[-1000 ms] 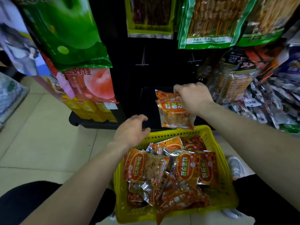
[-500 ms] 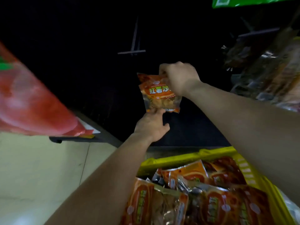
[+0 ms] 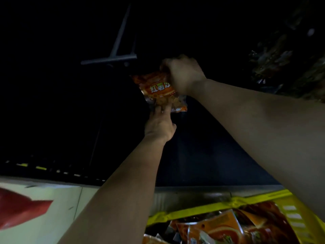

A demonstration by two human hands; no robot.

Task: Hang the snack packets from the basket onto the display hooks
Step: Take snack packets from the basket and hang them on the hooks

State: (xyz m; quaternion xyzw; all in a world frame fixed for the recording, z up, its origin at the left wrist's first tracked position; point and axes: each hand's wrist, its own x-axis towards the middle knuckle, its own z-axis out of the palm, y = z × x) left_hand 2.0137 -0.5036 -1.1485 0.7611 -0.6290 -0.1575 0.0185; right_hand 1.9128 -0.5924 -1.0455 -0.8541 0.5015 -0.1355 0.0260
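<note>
hanging from right hand (image 3: 182, 74), packet (image 3: 158, 89) touching left hand (image 3: 160, 125) below

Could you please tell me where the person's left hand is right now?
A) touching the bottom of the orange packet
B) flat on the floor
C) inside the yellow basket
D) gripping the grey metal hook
A: the fingers of the left hand touch the lower edge of the orange plastic snack packet, whose top the right hand grips, high above the yellow plastic basket.
</note>
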